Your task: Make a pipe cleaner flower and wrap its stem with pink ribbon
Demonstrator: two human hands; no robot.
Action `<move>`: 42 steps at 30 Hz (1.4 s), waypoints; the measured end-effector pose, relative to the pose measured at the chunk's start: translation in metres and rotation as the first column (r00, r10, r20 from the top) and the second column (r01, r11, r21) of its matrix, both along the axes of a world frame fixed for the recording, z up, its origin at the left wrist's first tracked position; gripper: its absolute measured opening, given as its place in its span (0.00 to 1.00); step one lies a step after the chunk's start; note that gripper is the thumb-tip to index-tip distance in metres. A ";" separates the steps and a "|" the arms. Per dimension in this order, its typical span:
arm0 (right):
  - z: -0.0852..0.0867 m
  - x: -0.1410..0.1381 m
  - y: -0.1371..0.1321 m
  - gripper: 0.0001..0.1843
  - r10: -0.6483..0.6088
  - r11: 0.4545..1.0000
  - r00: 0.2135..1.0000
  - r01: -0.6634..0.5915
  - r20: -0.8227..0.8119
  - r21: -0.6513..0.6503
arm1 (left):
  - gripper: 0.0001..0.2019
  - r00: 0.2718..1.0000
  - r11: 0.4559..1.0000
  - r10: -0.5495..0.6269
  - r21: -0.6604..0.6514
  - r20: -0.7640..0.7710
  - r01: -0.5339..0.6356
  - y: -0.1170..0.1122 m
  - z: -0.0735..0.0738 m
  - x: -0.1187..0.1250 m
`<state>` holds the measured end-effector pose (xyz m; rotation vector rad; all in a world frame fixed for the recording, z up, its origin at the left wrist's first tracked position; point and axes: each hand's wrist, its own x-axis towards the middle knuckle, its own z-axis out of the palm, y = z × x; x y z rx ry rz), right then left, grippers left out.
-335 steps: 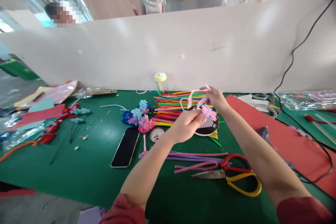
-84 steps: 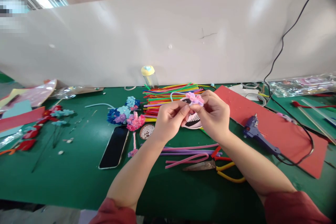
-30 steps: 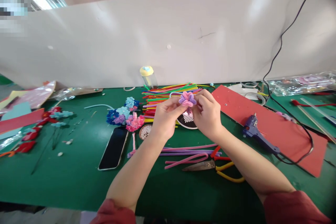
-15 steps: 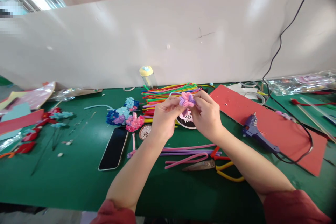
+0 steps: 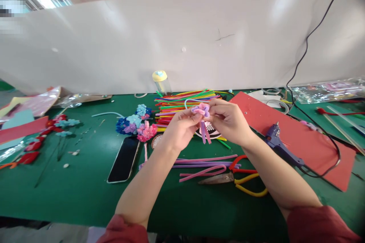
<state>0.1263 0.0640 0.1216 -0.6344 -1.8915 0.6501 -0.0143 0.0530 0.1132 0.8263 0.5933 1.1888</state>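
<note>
Flower: your pink and purple pipe-cleaner flower (image 5: 201,109) sits raised above the green table (image 5: 85,182), right between your two hands, its loose stem ends hanging down below the petals.
Left hand: your left hand (image 5: 179,129) is closed, fingertips pinching the flower from the left side.
Right hand: your right hand (image 5: 229,121) is curled shut on the flower from the right; the exact contact looks like thumb and forefinger, though the petals partly hide it.
Underneath: the bundle of coloured pipe cleaners (image 5: 182,108) lies just behind your hands.
Near your forearms: scissors (image 5: 239,180) lie beside loose pink and purple stems (image 5: 203,165).
Left of you: a phone (image 5: 124,158) lies flat, finished flowers (image 5: 137,123) just beyond it.
</note>
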 end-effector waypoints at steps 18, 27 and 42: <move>-0.025 -0.003 0.017 0.10 0.439 0.315 0.633 -0.773 -0.638 -0.550 | 0.05 0.995 0.994 0.087 -0.062 0.051 -0.084 -0.011 0.001 0.012; -0.037 -0.007 0.018 0.17 0.448 0.250 0.627 -0.772 -0.638 -0.584 | 0.06 0.998 0.996 0.029 -0.085 0.058 -0.024 -0.009 -0.002 0.008; -0.024 -0.013 0.009 0.15 -0.227 0.967 0.969 0.212 -0.098 -0.140 | 0.04 0.928 0.910 0.370 0.223 -0.050 -0.350 0.008 -0.017 0.016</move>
